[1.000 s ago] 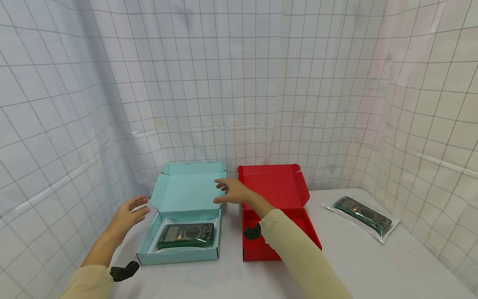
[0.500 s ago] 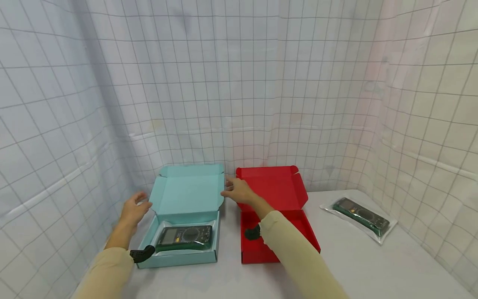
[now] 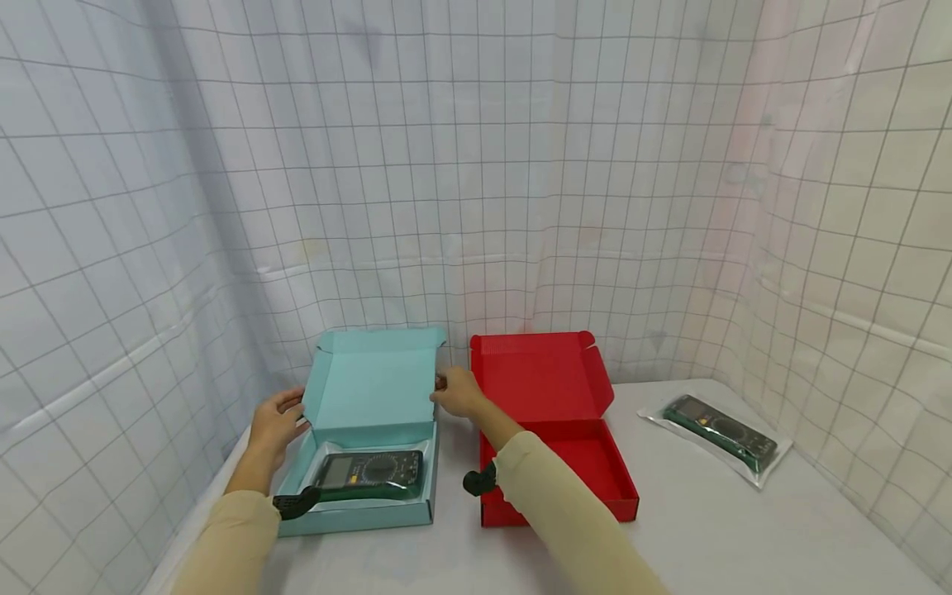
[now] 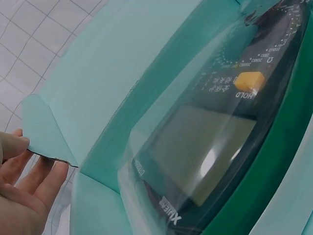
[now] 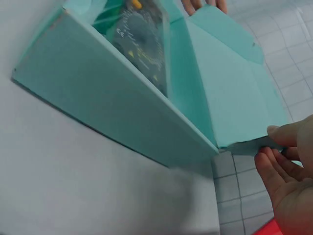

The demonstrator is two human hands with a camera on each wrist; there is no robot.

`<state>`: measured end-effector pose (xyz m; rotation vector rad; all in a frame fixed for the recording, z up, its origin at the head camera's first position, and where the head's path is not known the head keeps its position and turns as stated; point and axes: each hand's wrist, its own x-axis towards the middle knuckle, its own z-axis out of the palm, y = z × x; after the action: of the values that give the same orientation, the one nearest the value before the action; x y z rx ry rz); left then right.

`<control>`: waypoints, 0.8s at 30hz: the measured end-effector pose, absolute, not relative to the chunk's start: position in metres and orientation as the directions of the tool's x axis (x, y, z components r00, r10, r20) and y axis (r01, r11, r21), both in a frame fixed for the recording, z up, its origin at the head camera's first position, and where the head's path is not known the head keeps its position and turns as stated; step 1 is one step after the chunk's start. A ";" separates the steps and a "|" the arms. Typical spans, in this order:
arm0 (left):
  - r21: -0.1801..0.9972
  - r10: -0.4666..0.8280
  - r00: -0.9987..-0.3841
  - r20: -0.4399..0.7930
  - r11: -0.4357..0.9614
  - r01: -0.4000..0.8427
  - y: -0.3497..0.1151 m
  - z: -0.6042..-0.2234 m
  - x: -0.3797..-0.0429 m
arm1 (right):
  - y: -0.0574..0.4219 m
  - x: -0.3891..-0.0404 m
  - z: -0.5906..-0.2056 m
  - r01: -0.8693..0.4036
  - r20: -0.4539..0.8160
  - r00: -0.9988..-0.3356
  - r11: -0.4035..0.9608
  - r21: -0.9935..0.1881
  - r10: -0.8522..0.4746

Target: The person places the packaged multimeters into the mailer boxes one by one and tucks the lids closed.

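Note:
A light-blue cardboard box [image 3: 364, 519] stands with its lid [image 3: 379, 380] raised at the back. Inside lies a green-edged black multimeter [image 3: 375, 473] in a clear plastic bag, its screen and yellow button [image 4: 250, 81] plain in the left wrist view. My left hand [image 3: 273, 423] pinches the lid's left side flap [image 4: 44, 129], thumb above and fingers below. On the other side, my right hand [image 3: 459, 392] pinches the right side flap [image 5: 252, 145] between thumb and fingers. That flap is folded inward.
Right of the blue box stands a red cardboard box [image 3: 560, 512], lid [image 3: 535, 376] up. A second bagged multimeter [image 3: 720, 430] lies further right on the white table [image 3: 714, 529]. Gridded white curtains [image 3: 491, 165] hang at the back and both sides.
My left hand has come in from the left to the lid's left edge. My right hand has shifted onto the right flap, which has turned inward.

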<state>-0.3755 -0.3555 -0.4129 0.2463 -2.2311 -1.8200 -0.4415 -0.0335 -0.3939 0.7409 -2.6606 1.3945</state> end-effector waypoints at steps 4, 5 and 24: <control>0.982 -0.319 -0.944 0.089 0.184 0.030 -0.354 -0.416 -0.377 | -0.038 -0.435 -0.399 -0.389 0.254 -0.905 0.424 -0.818 -0.340; 0.983 -0.324 -0.942 0.087 0.182 0.029 -0.354 -0.416 -0.378 | -0.038 -0.434 -0.400 -0.381 0.254 -0.910 0.413 -0.827 -0.329; 0.968 -0.271 -0.952 0.141 0.239 0.076 -0.356 -0.416 -0.366 | -0.037 -0.431 -0.409 -0.388 0.294 -0.910 0.351 -0.852 -0.291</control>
<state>-0.3662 -0.3564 -0.4162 0.1822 -2.2355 -1.7718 -0.4310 -0.0367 -0.4093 0.6315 -2.5061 1.6211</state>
